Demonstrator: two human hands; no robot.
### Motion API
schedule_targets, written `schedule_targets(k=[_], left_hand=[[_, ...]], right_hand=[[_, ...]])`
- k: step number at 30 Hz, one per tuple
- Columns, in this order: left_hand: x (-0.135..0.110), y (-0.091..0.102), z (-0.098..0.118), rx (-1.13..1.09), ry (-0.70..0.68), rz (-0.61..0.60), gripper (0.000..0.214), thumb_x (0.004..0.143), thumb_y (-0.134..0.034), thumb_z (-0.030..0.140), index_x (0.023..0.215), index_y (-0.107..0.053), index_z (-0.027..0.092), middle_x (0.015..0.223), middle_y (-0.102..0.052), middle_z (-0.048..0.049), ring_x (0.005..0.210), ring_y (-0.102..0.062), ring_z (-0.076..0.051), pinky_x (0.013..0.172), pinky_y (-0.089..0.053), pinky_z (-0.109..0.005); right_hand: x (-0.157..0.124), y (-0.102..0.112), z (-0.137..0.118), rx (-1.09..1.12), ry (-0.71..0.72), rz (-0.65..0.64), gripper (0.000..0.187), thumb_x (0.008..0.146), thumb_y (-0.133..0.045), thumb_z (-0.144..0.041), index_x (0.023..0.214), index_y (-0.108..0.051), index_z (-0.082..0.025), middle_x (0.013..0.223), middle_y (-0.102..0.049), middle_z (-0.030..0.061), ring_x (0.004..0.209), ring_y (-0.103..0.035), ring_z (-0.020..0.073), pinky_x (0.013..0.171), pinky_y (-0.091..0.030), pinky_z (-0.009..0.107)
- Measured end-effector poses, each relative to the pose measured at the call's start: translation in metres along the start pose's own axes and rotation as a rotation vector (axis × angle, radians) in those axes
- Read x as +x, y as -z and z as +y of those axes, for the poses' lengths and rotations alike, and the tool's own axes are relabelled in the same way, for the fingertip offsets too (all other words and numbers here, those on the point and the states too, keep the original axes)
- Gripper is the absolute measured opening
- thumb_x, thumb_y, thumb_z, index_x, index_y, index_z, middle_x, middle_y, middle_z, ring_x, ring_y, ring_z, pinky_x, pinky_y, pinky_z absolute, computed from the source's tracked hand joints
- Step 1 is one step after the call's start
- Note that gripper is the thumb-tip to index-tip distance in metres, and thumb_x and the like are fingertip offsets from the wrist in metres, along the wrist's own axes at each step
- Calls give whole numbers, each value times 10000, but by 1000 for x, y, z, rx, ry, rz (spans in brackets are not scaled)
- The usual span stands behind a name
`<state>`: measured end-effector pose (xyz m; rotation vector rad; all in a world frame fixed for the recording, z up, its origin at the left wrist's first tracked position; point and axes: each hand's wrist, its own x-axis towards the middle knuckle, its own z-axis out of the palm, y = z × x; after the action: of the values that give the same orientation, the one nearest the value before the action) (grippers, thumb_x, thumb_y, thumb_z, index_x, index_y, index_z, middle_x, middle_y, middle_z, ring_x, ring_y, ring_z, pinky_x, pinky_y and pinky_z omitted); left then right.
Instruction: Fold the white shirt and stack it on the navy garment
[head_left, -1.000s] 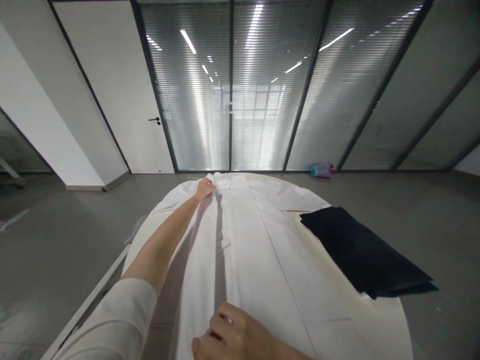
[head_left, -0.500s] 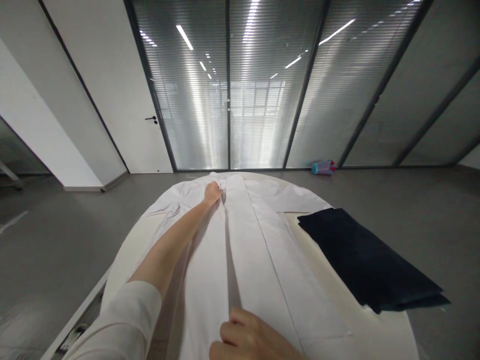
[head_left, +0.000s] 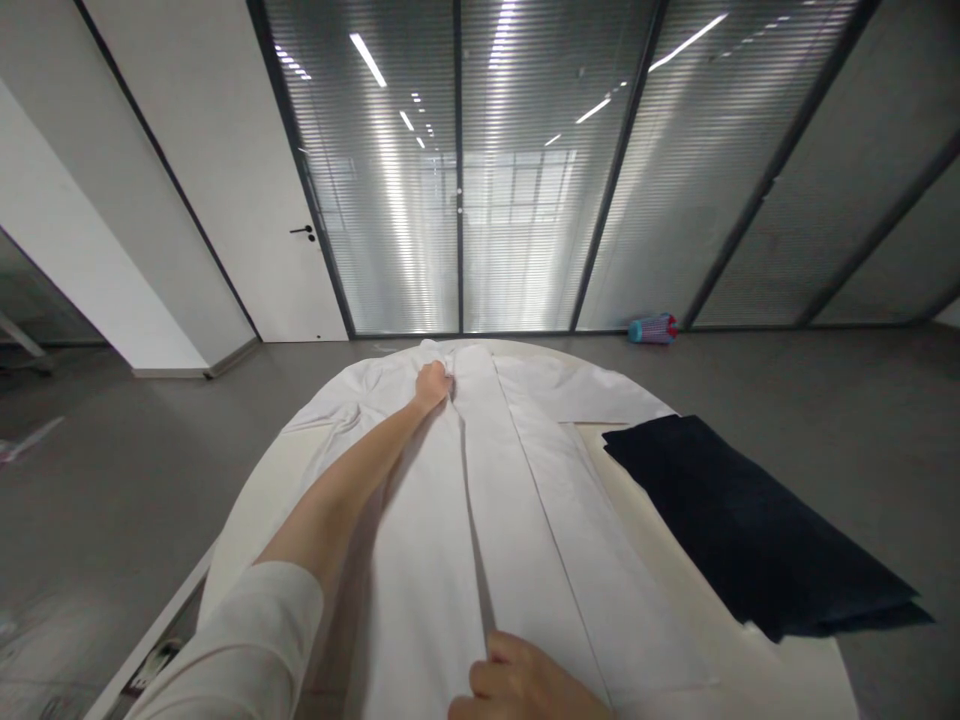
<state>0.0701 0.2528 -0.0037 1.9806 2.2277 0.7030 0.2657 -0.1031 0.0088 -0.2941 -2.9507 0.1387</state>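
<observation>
Shirt [head_left: 532,520] lies lengthwise down the middle of a round white table [head_left: 259,500], long and white, with its collar [head_left: 469,357] at the far side of the table and its front running toward the person. The left hand [head_left: 433,387] is closed around the cloth at the collar, fingers bunched, with the arm reaching straight out over the shirt. The right hand [head_left: 517,680] sits at the near end, its fingers [head_left: 510,655] curled against the front edge, but the bottom of the view cuts it off, so I cannot tell whether it grips the cloth or only rests there. Held at both ends like this, the front seems drawn straight between the hands, which would explain the long, smooth line down its centre. A folded navy cloth [head_left: 750,530] lies apart on the table's right side, overhanging the rim, perhaps moved there to leave the shirt room. Beyond the table, a blue and pink bottle [head_left: 652,329] lies on the grey floor [head_left: 112,470] by a glass wall with blinds [head_left: 525,180].
</observation>
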Motion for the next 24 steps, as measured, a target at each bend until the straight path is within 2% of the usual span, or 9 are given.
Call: schedule_targets(k=[3, 9, 14, 17, 20, 24], left_hand=[[-6, -5, 0, 18, -3, 8, 210, 888, -538, 193, 1025, -692, 150, 1098, -700, -156, 1080, -637, -265, 881, -461, -315], [-14, -5, 3, 16, -10, 30, 248, 940, -483, 248, 1004, -715, 191, 1089, -717, -126, 1073, -645, -252, 855, -463, -298], [-16, -3, 4, -2, 9, 2, 430, 1010, -363, 397, 997, -745, 200, 1037, -743, -124, 1013, -677, -258, 808, -472, -308], [-16, -3, 3, 1, 6, -20, 437, 1008, -358, 373, 984, -756, 195, 1004, -743, -128, 988, -684, -263, 799, -482, -316], [-19, -5, 3, 20, -40, -8, 383, 987, -401, 332, 995, -756, 187, 1117, -701, -147, 1071, -650, -272, 869, -481, -336], [-20, -6, 4, 45, -92, 26, 355, 978, -421, 331, 1056, -728, 168, 1306, -605, -167, 1255, -530, -307, 1010, -419, -416]], right_hand=[[-1, -5, 1, 34, -61, -142, 381, 950, -649, -359, 644, -503, -184, 582, -584, -52, 490, -418, 101, 550, -315, 280], [-3, -1, -1, 85, -140, -264, 398, 909, -688, -363, 582, -549, -182, 510, -550, -45, 427, -390, 98, 509, -288, 285], [-2, 36, -1, 111, -111, -361, 360, 913, -672, -291, 581, -597, -177, 558, -608, -25, 415, -412, 93, 436, -204, 290], [2, 57, 0, 142, -127, -430, 332, 912, -681, -313, 616, -634, -171, 601, -653, -21, 422, -444, 90, 408, -189, 286], [3, 62, 2, 198, -168, -416, 270, 914, -679, -295, 671, -695, -178, 650, -699, -14, 472, -524, 100, 417, -206, 287], [1, 58, 2, 353, -268, -311, 154, 914, -675, -337, 893, -795, -243, 754, -757, -6, 624, -647, 137, 525, -326, 272]])
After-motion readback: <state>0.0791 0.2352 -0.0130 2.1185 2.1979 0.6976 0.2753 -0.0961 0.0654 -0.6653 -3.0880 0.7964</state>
